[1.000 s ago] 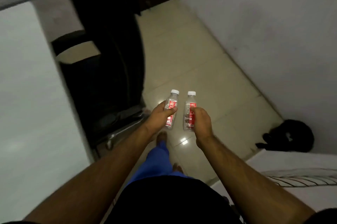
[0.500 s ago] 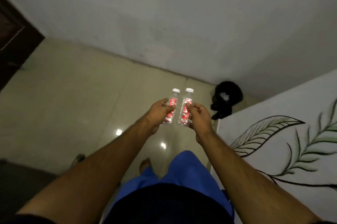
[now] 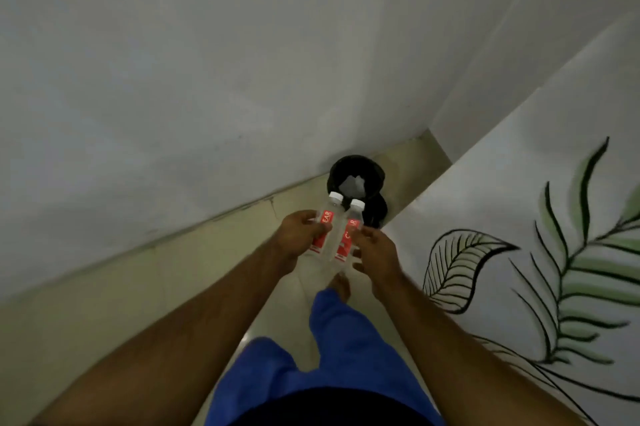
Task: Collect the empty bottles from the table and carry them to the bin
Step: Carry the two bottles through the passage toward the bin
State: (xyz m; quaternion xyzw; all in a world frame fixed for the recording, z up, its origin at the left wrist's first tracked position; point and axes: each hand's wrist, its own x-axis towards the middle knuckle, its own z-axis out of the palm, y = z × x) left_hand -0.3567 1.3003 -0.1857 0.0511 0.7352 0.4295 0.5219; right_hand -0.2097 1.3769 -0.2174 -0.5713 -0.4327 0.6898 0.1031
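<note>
Two clear plastic bottles with white caps and red labels are held side by side in front of me. My left hand (image 3: 298, 235) grips the left bottle (image 3: 325, 221), and my right hand (image 3: 375, 249) grips the right bottle (image 3: 349, 230). Both caps point away from me toward a small black bin (image 3: 356, 172) on the floor against the wall. The bin stands just beyond the bottle caps, lined with a dark bag, with something pale inside. The bottles hide the bin's near rim.
A grey wall (image 3: 207, 79) runs behind the bin. A bed with a white leaf-print sheet (image 3: 536, 252) fills the right side, close to the bin. Beige floor tiles (image 3: 138, 287) lie to the left. My blue-trousered leg (image 3: 343, 328) steps forward.
The view has turned right and come closer to the bin, which was beside the bottles and now sits straight beyond them. The chair and door have dropped out of view. Both hands keep their bottles.
</note>
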